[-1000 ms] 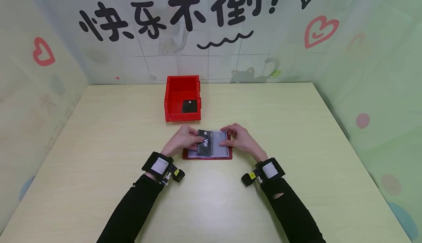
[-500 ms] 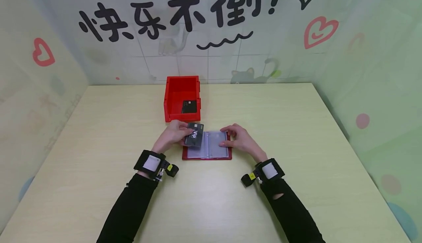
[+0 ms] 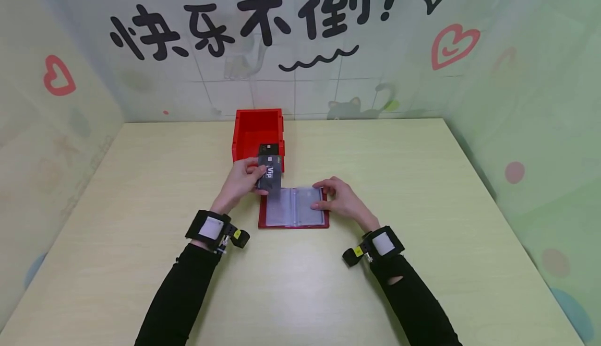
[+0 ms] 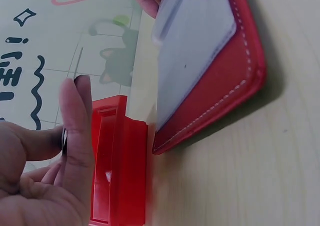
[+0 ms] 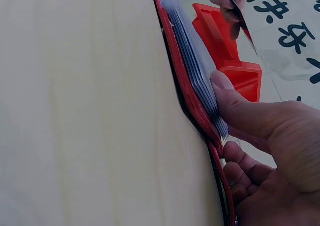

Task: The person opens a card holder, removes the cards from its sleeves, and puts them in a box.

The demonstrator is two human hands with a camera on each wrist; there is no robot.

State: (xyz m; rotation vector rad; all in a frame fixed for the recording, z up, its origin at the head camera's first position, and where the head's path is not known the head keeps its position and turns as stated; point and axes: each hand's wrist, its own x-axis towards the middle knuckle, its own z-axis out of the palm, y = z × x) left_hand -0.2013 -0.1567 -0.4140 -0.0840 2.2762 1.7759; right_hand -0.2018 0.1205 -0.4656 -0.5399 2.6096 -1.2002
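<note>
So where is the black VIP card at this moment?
In the head view the black VIP card is pinched in the left hand, raised between the red bin and the open red card holder.

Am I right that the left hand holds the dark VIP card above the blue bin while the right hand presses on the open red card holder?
Not quite: the bin is red, not blue, as the head view shows. The rest stands: the left hand holds the dark VIP card up by the bin's near edge, and the right hand presses on the open red card holder.
</note>
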